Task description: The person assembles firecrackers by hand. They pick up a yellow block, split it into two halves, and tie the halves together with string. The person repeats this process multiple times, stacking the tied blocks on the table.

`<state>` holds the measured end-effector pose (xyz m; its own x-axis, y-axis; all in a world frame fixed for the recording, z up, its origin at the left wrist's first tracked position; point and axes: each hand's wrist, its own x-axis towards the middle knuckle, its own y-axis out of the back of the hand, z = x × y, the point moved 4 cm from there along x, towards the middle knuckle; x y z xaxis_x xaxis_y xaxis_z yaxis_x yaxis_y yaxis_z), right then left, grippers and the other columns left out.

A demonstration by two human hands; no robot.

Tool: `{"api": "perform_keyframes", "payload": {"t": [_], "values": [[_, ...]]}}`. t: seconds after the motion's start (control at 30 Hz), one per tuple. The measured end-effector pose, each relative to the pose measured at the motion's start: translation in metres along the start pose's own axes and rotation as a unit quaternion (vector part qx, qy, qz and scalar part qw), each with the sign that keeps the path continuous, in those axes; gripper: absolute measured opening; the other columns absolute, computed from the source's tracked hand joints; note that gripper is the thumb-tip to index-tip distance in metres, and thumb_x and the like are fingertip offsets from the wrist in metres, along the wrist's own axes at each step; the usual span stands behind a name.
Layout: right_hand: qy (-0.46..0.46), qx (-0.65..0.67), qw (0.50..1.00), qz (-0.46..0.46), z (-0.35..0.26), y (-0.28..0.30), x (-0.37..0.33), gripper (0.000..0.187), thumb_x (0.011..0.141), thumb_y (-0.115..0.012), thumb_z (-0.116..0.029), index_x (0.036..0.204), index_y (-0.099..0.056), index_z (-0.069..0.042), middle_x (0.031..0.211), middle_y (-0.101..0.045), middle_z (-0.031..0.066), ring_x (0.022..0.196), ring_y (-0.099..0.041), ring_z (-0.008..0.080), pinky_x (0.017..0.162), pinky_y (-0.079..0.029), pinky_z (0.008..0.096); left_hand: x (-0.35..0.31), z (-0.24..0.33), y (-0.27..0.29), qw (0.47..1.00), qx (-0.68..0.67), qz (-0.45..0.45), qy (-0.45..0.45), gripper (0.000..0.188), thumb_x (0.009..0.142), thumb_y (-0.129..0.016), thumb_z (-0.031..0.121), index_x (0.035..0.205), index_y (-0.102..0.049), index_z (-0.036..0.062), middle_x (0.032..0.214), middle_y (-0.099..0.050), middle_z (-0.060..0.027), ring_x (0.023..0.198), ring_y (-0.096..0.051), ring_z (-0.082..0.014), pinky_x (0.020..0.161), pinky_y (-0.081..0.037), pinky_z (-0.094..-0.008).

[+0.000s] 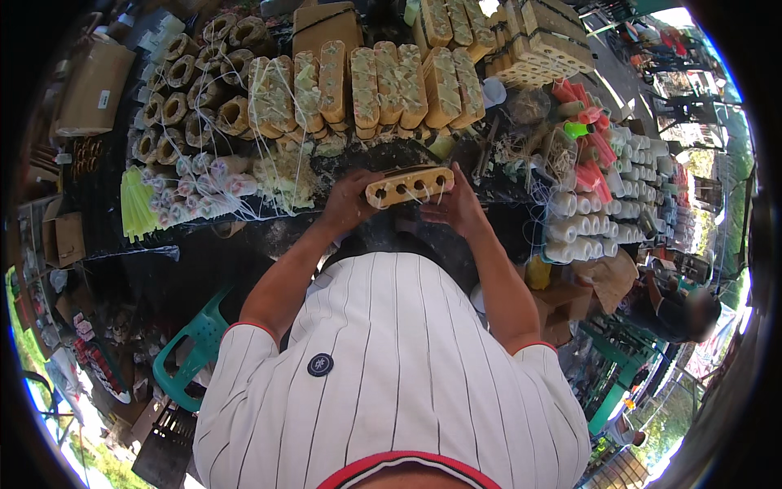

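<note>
Between my two hands is a tan rectangular block (410,188) with rounded ends. A row of several dark round holes runs along its near face, and thin pale strands hang from it. My left hand (350,200) grips its left end. At the other end, my right hand (458,205) holds it with the thumb at the top corner and the fingers below. Just beyond the block, similar tan blocks (364,90) stand in a row on the dark table (346,159), their tops covered with pale green, torn-looking patches.
Bundled hexagonal tubes (179,71) and plastic-wrapped rolls (199,183) lie at left, beside yellow-green sticks (138,204). White spools (562,228) and red plastic pieces (599,155) fill the right. A green chair (191,346) stands lower left. Another person (664,306) is at right.
</note>
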<state>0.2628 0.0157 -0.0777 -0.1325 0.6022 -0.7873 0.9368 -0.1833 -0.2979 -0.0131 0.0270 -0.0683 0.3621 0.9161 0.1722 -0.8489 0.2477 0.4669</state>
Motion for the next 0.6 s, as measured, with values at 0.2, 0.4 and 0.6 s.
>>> {"api": "perform_keyframes", "payload": {"t": [0.2, 0.4, 0.6], "values": [[-0.024, 0.185, 0.978, -0.091, 0.032, -0.004, -0.046, 0.054, 0.102, -0.054, -0.040, 0.131, -0.063, 0.004, 0.118, -0.075, 0.0196, 0.102, -0.076, 0.0330, 0.087, -0.065, 0.0465, -0.008, 0.051, 0.019, 0.987, 0.078, -0.068, -0.127, 0.059, 0.065, -0.091, 0.014, 0.120, -0.069, 0.0089, 0.120, -0.069, -0.0111, 0.112, -0.070, -0.0342, 0.092, -0.061, -0.0434], [0.127, 0.110, 0.981, -0.100, -0.042, -0.047, -0.176, 0.051, 0.097, -0.067, -0.023, 0.137, -0.057, 0.008, 0.126, -0.071, 0.0202, 0.108, -0.075, 0.0291, 0.095, -0.062, 0.0413, 0.009, 0.175, 0.082, 0.883, 0.195, 0.046, -0.425, 0.041, 0.084, -0.083, 0.017, 0.123, -0.068, 0.0167, 0.132, -0.065, -0.0084, 0.132, -0.062, -0.0329, 0.103, -0.060, -0.0493], [0.300, -0.013, 0.946, -0.120, -0.196, -0.147, -0.115, 0.040, 0.103, -0.068, -0.024, 0.132, -0.062, 0.004, 0.118, -0.074, 0.0146, 0.102, -0.076, 0.0233, 0.089, -0.063, 0.0376, 0.079, 0.161, 0.183, 0.872, 0.265, 0.326, -0.251, 0.060, 0.091, -0.076, 0.009, 0.148, -0.056, 0.0114, 0.138, -0.064, -0.0167, 0.131, -0.061, -0.0378, 0.113, -0.049, -0.0548]]}}
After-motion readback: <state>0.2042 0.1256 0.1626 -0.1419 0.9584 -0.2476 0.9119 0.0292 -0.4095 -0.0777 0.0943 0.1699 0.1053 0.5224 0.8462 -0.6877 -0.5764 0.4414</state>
